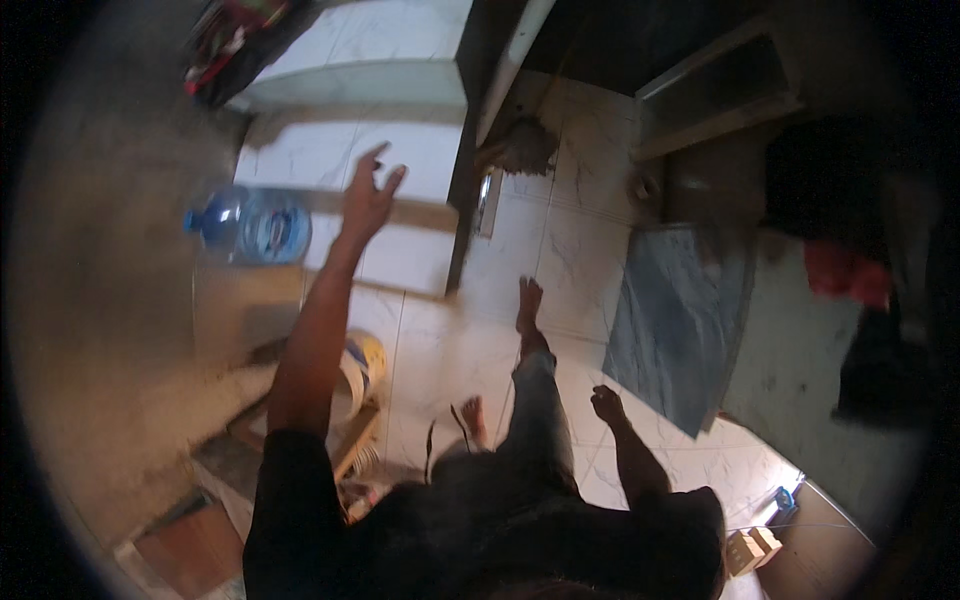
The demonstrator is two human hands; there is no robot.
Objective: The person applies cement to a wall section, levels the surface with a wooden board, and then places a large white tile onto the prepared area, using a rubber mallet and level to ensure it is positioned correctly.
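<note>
Fingers spread, my left hand (370, 200) reaches forward over white tiled steps (412, 262); nothing is in it. Just left of it, a large clear-blue plastic water bottle (262, 228) lies on its side with its blue cap pointing left. A gap separates the hand from the bottle. Lower on the right hangs my right hand (607, 403), its fingers curled in and no object visible in them. Beneath that hand is the pale tiled floor (500, 330). A grey marbled slab (675, 315) lies close to it, not touching.
A yellow-and-white bucket (366, 366) stands below my left forearm. A framed panel (715, 95) leans at the far right, and a brown bristly thing (527, 145) lies beside the steps. Red cloth (845, 275) hangs at right. Pale wooden blocks (752, 550) sit at lower right.
</note>
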